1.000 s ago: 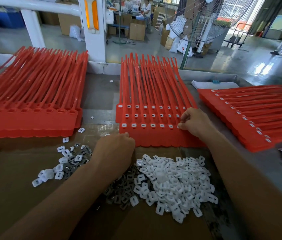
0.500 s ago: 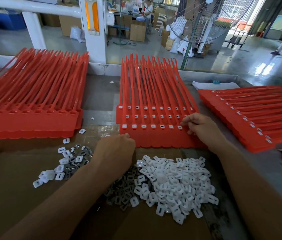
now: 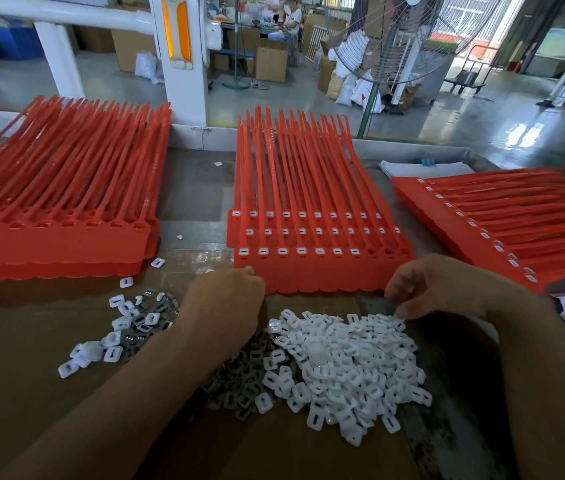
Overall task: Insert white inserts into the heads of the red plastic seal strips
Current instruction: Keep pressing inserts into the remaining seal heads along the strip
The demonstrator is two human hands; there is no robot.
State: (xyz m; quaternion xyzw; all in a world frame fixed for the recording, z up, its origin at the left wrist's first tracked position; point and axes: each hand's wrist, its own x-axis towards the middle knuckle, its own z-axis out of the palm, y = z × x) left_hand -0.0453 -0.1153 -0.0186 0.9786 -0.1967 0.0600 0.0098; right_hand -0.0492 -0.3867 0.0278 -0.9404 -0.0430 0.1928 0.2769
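Far left: stack of red plastic seal strips (image 3: 56, 237), square heads empty, tails fanned away; just in front, loose scatter of small white slotted inserts (image 3: 125, 327) mixed with grey ones on the brown cardboard sheet (image 3: 14, 358); left hand (image 3: 225, 303) knuckles up, fingers curled under, at the near left corner of the middle red strip stack (image 3: 308, 271); cannot tell whether it holds anything; middle stack's front row has seven heads filled white, the three rightmost empty; large heap of white inserts (image 3: 343, 358) lies before it; right hand (image 3: 440, 289) over the heap's far right edge, fingers hooked down onto the pieces, pinch hidden, cannot tell; far right: angled red stack (image 3: 499, 220), heads filled.
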